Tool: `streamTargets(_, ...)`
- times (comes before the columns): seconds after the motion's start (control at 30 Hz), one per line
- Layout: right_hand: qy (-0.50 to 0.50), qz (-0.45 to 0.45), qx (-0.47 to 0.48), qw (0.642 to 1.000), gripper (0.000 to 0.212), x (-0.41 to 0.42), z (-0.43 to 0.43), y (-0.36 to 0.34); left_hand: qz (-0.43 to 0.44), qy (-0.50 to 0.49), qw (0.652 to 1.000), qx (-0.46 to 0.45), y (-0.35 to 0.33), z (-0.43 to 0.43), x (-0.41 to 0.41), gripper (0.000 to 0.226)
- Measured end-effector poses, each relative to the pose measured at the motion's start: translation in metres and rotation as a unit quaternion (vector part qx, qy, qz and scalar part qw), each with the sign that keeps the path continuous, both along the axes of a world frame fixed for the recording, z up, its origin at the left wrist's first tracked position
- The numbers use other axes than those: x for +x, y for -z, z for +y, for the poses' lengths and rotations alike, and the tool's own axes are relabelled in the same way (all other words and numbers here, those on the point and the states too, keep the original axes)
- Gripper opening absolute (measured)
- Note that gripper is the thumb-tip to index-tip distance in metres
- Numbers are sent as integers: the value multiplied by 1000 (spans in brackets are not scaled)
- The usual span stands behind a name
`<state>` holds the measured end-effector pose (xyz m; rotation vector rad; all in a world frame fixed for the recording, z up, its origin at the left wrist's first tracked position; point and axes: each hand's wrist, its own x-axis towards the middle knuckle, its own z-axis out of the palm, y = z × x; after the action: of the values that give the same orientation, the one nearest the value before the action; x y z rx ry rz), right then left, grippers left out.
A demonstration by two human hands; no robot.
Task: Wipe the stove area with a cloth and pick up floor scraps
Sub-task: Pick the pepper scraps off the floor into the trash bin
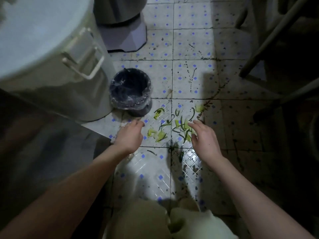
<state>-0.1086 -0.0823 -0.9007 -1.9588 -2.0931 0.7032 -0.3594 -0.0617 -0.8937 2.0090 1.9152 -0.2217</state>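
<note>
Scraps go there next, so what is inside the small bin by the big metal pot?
The bin shows only a crinkled plastic liner; its dark bottom hides any contents.

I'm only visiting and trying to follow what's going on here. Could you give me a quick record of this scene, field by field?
place: stained tiled floor
scraps: green vegetable peelings scattered on the floor between the hands
left hand: open, holding nothing, beside the peelings
right hand: open, fingertips over the peelings; contact unclear
bin: small black bin, lined with plastic, upright, just beyond the left hand
nearby: large steel drum at left
cloth: not in view
</note>
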Motion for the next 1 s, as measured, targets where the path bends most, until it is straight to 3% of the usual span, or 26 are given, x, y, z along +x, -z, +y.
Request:
streamTargets(0.27,-10,0,1,1000,50,6,14,116,6,20,1000,6,147,5,-9,40)
streamTargets(0.43,-80,-24,-7,996,48,1,33,165,21,35,999,3,217,-3,-8,35)
streamTargets(0.6,-71,18,8,997,42,-4,38,181,46,138,989,39,252,-25,-8,23)
streamTargets(0.9,-105,11,-14,994,38,-7,20,214,115,194,974,12,276,-28,-2,20)
streamTargets(1.0,-94,11,0,995,36,-9,17,216,97,191,976,28,267,-24,-1,17)
